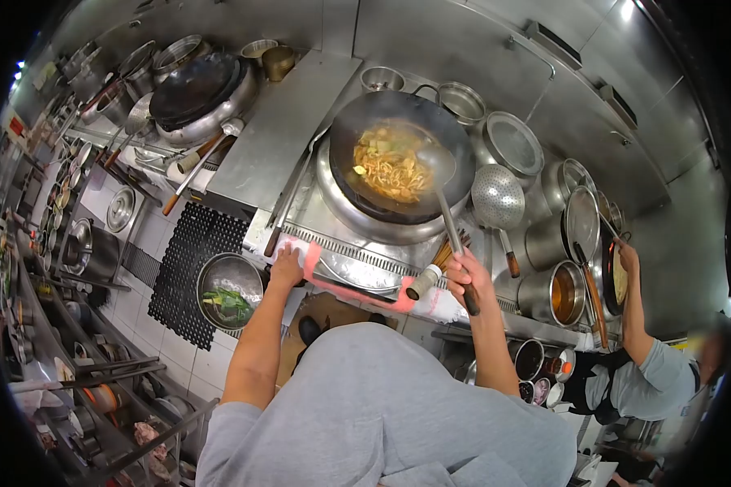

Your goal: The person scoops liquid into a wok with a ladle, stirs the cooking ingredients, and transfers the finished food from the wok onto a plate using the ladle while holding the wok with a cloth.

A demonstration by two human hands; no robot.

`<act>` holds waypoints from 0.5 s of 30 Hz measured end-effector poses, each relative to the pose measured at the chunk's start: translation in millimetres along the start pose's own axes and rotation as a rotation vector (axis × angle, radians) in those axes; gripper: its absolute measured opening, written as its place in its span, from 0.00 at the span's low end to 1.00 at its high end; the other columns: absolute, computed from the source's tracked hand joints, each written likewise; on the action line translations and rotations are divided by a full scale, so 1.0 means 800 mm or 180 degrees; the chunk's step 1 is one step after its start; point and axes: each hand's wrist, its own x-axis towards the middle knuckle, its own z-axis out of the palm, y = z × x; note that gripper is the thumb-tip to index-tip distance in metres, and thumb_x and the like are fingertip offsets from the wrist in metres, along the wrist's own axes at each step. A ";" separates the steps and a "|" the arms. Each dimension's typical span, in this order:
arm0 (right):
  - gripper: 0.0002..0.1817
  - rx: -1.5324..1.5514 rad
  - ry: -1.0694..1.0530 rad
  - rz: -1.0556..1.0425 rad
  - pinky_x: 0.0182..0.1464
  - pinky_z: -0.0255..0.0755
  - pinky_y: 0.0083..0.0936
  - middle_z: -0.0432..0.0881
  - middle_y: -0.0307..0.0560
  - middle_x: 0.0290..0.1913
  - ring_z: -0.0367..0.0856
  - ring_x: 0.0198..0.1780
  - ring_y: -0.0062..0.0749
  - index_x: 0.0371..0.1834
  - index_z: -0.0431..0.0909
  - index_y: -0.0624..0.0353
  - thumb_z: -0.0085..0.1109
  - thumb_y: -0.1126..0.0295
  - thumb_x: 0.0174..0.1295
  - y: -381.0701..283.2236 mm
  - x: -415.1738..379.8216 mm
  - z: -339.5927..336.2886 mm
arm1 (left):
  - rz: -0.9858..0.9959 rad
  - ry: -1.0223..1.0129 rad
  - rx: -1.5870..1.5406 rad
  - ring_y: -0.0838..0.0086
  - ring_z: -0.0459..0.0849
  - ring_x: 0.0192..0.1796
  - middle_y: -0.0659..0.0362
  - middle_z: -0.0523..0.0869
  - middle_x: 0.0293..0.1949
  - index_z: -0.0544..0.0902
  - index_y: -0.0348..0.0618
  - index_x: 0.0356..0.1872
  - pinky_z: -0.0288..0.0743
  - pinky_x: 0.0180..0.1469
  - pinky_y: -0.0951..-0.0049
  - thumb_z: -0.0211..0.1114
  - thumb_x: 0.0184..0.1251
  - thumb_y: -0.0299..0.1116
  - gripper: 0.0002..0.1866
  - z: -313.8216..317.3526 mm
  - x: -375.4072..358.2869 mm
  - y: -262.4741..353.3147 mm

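Observation:
My right hand (471, 276) is wrapped around the long handle of a ladle (437, 165), whose bowl is inside a dark wok (455, 191) at the right of the food. Noodle-like strips and pale yellowish chunks in reddish-brown sauce (394, 166) fill the wok's bottom, with light steam above. My left hand (285, 266) rests on a white and red cloth (345, 280) along the stove's front edge, its fingers reaching forward. Close to those fingers ends the wooden handle of a long tool (288, 195) that leans beside the wok.
A perforated skimmer (497, 197) and several pots stand right of the wok. A bamboo brush (426, 280) lies at the stove front. Greens sit in a metal bowl (205, 276) at lower left. At right, another person (638, 365) works over a pan. A second wok (195, 89) is at left.

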 end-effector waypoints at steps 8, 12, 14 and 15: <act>0.35 -0.2950 0.0636 -0.0662 0.14 0.63 0.20 0.68 0.38 0.24 0.64 0.15 0.17 0.76 0.47 0.53 0.49 0.74 0.67 0.032 -0.002 0.022 | -0.0027 -0.0156 0.0021 0.42 0.68 0.68 0.37 0.65 0.68 0.72 0.37 0.63 0.68 0.67 0.56 0.64 0.50 0.30 0.34 -0.010 -0.002 0.004; 0.35 -0.3987 0.0954 -0.1126 0.14 0.62 0.21 0.69 0.38 0.23 0.63 0.14 0.18 0.76 0.50 0.56 0.50 0.76 0.65 0.044 0.003 0.016 | -0.0013 -0.0112 0.0080 0.43 0.68 0.68 0.38 0.65 0.69 0.72 0.38 0.63 0.69 0.66 0.56 0.64 0.50 0.30 0.33 -0.005 -0.001 0.003; 0.35 -0.3431 0.0779 -0.0795 0.15 0.62 0.21 0.69 0.38 0.23 0.63 0.14 0.18 0.76 0.50 0.57 0.51 0.76 0.65 0.036 0.001 0.016 | -0.0023 -0.0137 0.0086 0.43 0.68 0.68 0.38 0.65 0.69 0.72 0.38 0.63 0.69 0.66 0.56 0.64 0.50 0.30 0.33 -0.009 0.001 0.003; 0.36 -0.2888 0.0599 -0.0472 0.15 0.62 0.22 0.70 0.38 0.24 0.64 0.14 0.18 0.76 0.50 0.57 0.52 0.76 0.65 0.030 0.002 0.016 | -0.0020 -0.0166 0.0105 0.43 0.67 0.68 0.38 0.65 0.69 0.72 0.38 0.63 0.69 0.66 0.56 0.64 0.50 0.29 0.33 -0.010 0.001 0.003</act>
